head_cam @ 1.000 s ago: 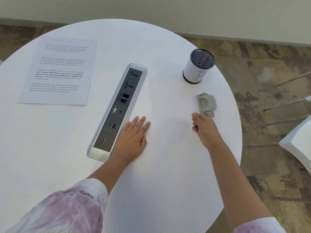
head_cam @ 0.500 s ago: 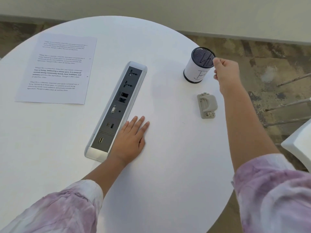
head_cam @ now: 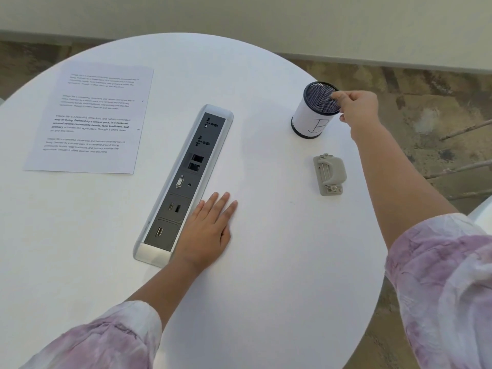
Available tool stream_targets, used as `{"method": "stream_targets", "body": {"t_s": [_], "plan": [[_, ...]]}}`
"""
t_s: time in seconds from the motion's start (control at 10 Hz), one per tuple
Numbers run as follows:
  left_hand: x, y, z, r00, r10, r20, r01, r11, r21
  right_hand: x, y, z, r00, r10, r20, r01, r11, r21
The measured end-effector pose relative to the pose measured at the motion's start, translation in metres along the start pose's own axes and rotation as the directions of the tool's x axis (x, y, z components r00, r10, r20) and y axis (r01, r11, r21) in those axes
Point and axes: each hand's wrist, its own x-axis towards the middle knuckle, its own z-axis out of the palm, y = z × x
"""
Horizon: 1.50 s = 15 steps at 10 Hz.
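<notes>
A mesh cup (head_cam: 308, 121) with a white paper wrap marked with a letter stands upright at the far right of the round white table (head_cam: 266, 275). My right hand (head_cam: 359, 107) is at its rim, the thumb over the opening and the curled fingers outside the wall, pinching the rim. Nothing shows inside the cup. A small grey hole punch (head_cam: 330, 174) lies a little nearer to me than the cup, under my right forearm's line and apart from it. My left hand (head_cam: 205, 230) rests flat on the table with straight fingers, beside the socket panel (head_cam: 183, 182).
The long grey socket panel is set into the table's middle, running diagonally. A printed sheet of paper (head_cam: 90, 118) lies at the far left. The table's right edge is close to the cup. A white chair edge (head_cam: 483, 217) and patterned floor lie to the right.
My right hand rose from beside the hole punch to the cup, and its thumb now reaches over the rim. The left hand has stayed flat in place.
</notes>
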Motion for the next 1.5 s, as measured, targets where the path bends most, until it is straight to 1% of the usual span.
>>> {"method": "stream_targets", "body": {"t_s": [0.1, 0.2, 0.3, 0.4, 0.5, 0.6, 0.7, 0.8, 0.9, 1.0, 1.2, 1.4, 1.5], "plan": [[0.000, 0.000, -0.001, 1.000, -0.002, 0.002, 0.002, 1.000, 0.001, -0.008, -0.002, -0.001, 1.000, -0.025, 0.002, 0.025, 0.999, 0.034], [0.000, 0.000, -0.001, 1.000, -0.005, 0.003, 0.005, 1.000, -0.001, -0.028, -0.004, -0.004, 0.996, -0.087, 0.015, 0.085, 0.993, 0.084], [0.000, 0.000, 0.000, 1.000, -0.009, 0.004, 0.009, 1.000, -0.003, -0.059, 0.003, -0.010, 0.996, -0.027, 0.081, 0.002, 0.957, 0.290], [0.000, 0.000, 0.001, 1.000, -0.008, -0.003, 0.008, 1.000, -0.002, -0.094, 0.024, -0.008, 0.988, -0.023, 0.154, -0.030, 0.943, 0.331], [0.001, -0.001, 0.003, 1.000, -0.005, -0.003, 0.005, 1.000, 0.005, -0.124, 0.058, 0.004, 0.980, -0.034, 0.194, 0.005, 0.989, 0.149], [0.000, -0.002, 0.004, 1.000, 0.004, 0.009, -0.004, 1.000, 0.031, -0.148, 0.098, 0.014, 0.981, 0.044, 0.187, -0.040, 0.999, -0.021], [0.000, -0.003, 0.004, 1.000, 0.006, 0.012, -0.007, 0.999, 0.044, -0.166, 0.123, 0.017, 0.983, 0.089, 0.161, -0.075, 0.993, -0.092], [0.000, -0.003, 0.004, 1.000, 0.006, 0.014, -0.007, 0.999, 0.044, -0.173, 0.130, 0.023, 0.987, 0.040, 0.158, -0.021, 0.993, -0.117], [0.001, -0.003, 0.004, 1.000, 0.004, 0.015, -0.004, 0.999, 0.043, -0.176, 0.129, 0.028, 0.990, -0.040, 0.136, 0.064, 0.983, -0.172], [0.000, -0.002, 0.004, 1.000, 0.004, 0.016, -0.005, 0.999, 0.047, -0.179, 0.129, 0.032, 0.990, -0.079, 0.117, 0.103, 0.969, -0.223], [0.001, -0.002, 0.002, 1.000, 0.006, 0.021, -0.007, 0.999, 0.053, -0.181, 0.128, 0.035, 0.989, -0.114, 0.092, 0.134, 0.958, -0.255], [0.000, -0.002, 0.002, 1.000, 0.004, 0.029, -0.006, 0.999, 0.052, -0.182, 0.130, 0.039, 0.980, -0.172, 0.098, 0.196, 0.908, -0.370], [0.001, -0.002, 0.002, 1.000, 0.003, 0.025, -0.004, 0.999, 0.051, -0.182, 0.129, 0.041, 0.979, -0.174, 0.110, 0.204, 0.887, -0.415]]}}
